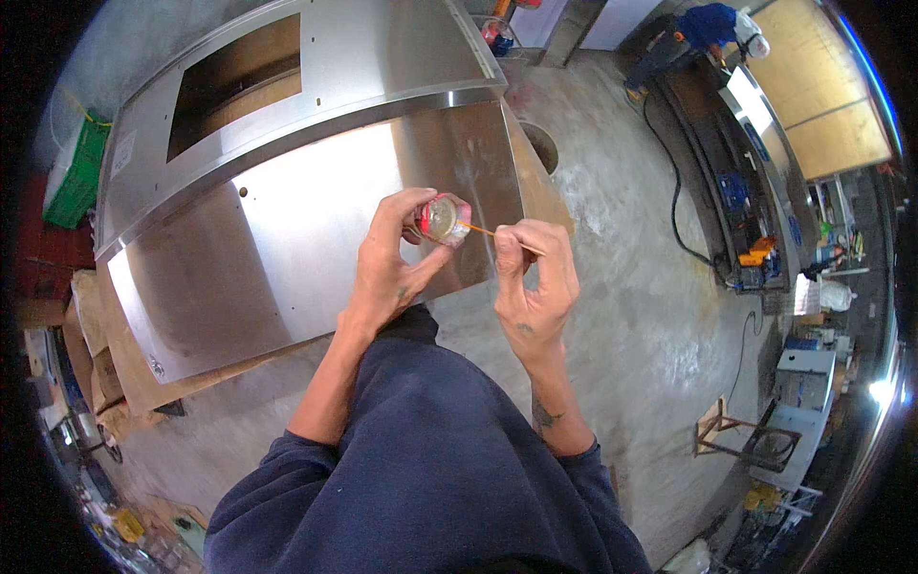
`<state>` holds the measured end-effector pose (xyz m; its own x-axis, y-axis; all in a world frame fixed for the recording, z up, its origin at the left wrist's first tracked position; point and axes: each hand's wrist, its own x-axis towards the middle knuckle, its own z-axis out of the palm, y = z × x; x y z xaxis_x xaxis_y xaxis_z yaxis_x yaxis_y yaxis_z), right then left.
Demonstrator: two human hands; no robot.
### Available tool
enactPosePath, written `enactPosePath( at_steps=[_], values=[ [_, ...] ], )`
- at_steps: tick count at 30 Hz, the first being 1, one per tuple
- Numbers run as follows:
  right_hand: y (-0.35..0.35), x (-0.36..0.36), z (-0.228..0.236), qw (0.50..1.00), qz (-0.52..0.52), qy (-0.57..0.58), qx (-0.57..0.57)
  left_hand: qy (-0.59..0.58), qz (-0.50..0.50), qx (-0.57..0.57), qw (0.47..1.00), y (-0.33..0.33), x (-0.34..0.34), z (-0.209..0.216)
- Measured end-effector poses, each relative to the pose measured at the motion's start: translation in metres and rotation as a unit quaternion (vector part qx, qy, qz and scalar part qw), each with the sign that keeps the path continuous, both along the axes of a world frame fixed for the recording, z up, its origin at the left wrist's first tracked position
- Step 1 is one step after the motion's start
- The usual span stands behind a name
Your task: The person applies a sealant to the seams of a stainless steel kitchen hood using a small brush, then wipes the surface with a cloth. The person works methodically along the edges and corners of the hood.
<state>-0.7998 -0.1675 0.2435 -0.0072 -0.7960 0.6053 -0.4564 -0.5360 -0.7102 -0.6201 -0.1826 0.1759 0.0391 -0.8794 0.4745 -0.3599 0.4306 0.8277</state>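
Observation:
My left hand (390, 260) grips a small round container (443, 219) with red and whitish sides, its round face turned up toward me. What is in it cannot be made out clearly. Between the thumb and fingers of my right hand (537, 287) is a thin orange stick (481, 230), whose far end meets the container's right edge; whether it reaches inside is unclear. Both hands are above the right part of a large shiny sheet-metal piece (325, 220), which has a rectangular opening in its far section.
Brownish board (225, 378) shows beneath the metal. A green crate (78, 170) stands at the far left. Across the concrete floor (631, 316), a person (708, 33) bends over a long workbench (708, 143). A black cable (675, 182) trails on the floor near a small stool (751, 435).

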Motion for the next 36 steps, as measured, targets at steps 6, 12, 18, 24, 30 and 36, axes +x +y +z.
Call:
enactPosePath(
  at_steps=[6, 12, 18, 24, 30, 36],
  values=[
    [-0.063, -0.019, -0.007, 0.999, 0.012, 0.03, 0.015, 0.006, 0.006, -0.004, 1.0, -0.037, -0.028, 0.001],
    [-0.101, -0.041, -0.016, 0.997, 0.06, 0.046, 0.031, -0.017, 0.043, 0.0, 0.999, -0.057, -0.051, 0.006],
    [-0.131, -0.069, -0.021, 0.991, 0.109, -0.062, 0.038, -0.009, 0.113, 0.049, 0.992, -0.068, -0.077, 0.002],
    [-0.179, -0.076, -0.031, 0.958, 0.12, -0.217, 0.141, -0.011, 0.207, 0.103, 0.973, -0.083, -0.07, -0.005],
    [-0.252, -0.059, -0.053, 0.962, 0.034, -0.242, 0.123, -0.017, 0.249, 0.05, 0.967, -0.133, -0.011, -0.002],
    [-0.311, -0.045, -0.074, 0.969, -0.006, -0.22, 0.112, -0.031, 0.279, -0.002, 0.96, -0.22, 0.06, 0.0]
  ],
)
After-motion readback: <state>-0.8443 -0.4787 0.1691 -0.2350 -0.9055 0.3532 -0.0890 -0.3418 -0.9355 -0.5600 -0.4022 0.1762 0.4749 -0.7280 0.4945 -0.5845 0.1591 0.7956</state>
